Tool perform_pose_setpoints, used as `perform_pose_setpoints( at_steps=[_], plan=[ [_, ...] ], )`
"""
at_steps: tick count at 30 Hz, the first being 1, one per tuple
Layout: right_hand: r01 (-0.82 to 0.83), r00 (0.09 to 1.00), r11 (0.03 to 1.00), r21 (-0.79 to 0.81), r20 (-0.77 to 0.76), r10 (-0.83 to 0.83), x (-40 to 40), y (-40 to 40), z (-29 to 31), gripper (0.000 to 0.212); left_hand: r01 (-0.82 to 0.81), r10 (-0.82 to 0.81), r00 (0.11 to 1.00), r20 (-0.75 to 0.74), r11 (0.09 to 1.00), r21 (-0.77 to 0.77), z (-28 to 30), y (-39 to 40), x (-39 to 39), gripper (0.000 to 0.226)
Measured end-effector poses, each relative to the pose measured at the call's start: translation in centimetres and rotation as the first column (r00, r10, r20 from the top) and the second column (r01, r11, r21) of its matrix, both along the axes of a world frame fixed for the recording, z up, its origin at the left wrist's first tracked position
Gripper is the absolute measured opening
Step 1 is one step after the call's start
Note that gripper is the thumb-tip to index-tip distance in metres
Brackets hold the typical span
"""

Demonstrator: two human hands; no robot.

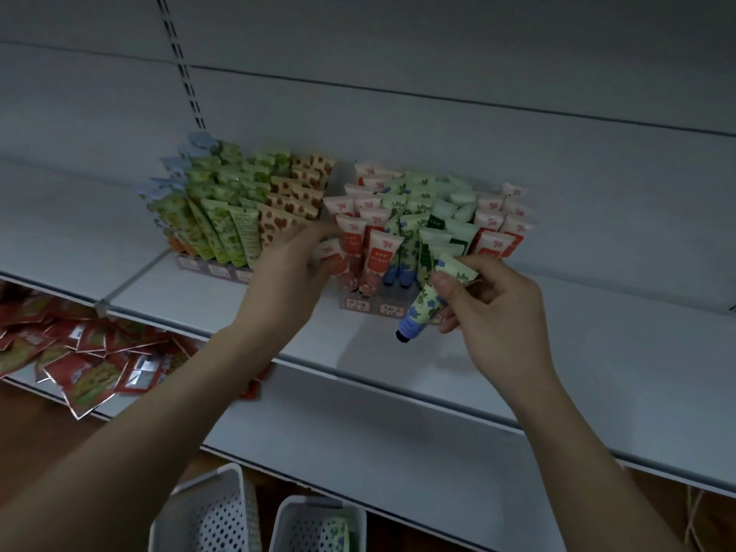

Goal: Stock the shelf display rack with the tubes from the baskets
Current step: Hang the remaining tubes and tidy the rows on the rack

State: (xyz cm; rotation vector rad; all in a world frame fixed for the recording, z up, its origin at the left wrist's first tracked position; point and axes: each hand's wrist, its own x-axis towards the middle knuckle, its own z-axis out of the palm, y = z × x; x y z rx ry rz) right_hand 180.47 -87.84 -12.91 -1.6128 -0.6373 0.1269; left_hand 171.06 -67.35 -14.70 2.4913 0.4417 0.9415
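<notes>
Two display racks stand on the white shelf [557, 352]: a left rack [223, 268] full of green and brown-patterned tubes, and a right rack [360, 304] with red-and-white, blue-flowered and pale green tubes. My right hand [498, 312] pinches a pale green tube with blue flowers [424, 308], its dark cap pointing down-left, just in front of the right rack. My left hand [286, 272] grips a red-and-white tube [330, 255] at the right rack's left front corner.
Two white perforated baskets sit low in view, the left basket [215, 511] and the right basket [318, 523] with a green tube inside. Red packets [79, 352] are heaped on the lower shelf at left. A slotted upright [183, 69] runs up the back wall.
</notes>
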Motion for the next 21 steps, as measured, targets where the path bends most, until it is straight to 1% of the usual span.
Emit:
perform_pose_setpoints(
  at_steps=[3, 6, 8, 10, 12, 14, 18, 19, 21],
  plan=[
    [-0.01, 1.0, 1.0, -0.01, 0.001, 0.01, -0.1, 0.0, 0.1, 0.016, 0.036, -0.035, 0.999, -0.02, 0.996, 0.083, 0.7, 0.5, 0.7, 0.041],
    [-0.006, 1.0, 1.0, -0.021, 0.015, 0.006, -0.1, -0.1, 0.1, 0.017, 0.078, -0.068, 0.996, -0.059, 0.976, 0.204, 1.4, 0.6, 1.5, 0.056],
    [-0.001, 1.0, 0.999, -0.042, 0.023, 0.002, 0.0, -0.2, 0.1, 0.017, 0.119, -0.1, 0.991, -0.084, 0.953, 0.277, 1.6, 0.6, 2.0, 0.058],
    [-0.002, 1.0, 0.999, -0.053, 0.027, 0.003, 0.0, -0.2, 0.1, 0.015, 0.144, -0.125, 0.989, -0.077, 0.934, 0.326, 1.5, 0.3, 2.3, 0.047],
    [-0.003, 1.0, 0.999, -0.052, 0.028, 0.005, 0.0, -0.1, 0.0, 0.013, 0.122, -0.113, 0.993, -0.046, 0.922, 0.367, 1.4, -0.1, 2.5, 0.033],
    [0.0, 1.0, 0.999, -0.051, 0.03, 0.002, 0.0, 0.0, 0.0, 0.014, 0.084, -0.085, 0.996, -0.013, 0.919, 0.385, 1.5, -0.5, 2.7, 0.03],
    [-0.012, 0.999, 0.999, -0.049, 0.044, 0.014, -0.1, 0.1, 0.0, 0.019, 0.098, -0.125, 0.99, 0.06, 0.937, 0.336, 1.4, -0.3, 3.4, 0.018],
    [-0.012, 0.998, 0.998, -0.06, 0.067, 0.016, 0.0, 0.1, 0.1, 0.022, 0.103, -0.135, 0.988, 0.08, 0.943, 0.317, 1.3, -0.1, 3.6, 0.016],
    [0.015, 0.987, 0.991, -0.13, 0.163, 0.007, 0.3, 0.2, 0.2, 0.025, 0.123, -0.161, 0.981, 0.108, 0.947, 0.297, 1.1, 0.3, 3.8, 0.013]
  ],
)
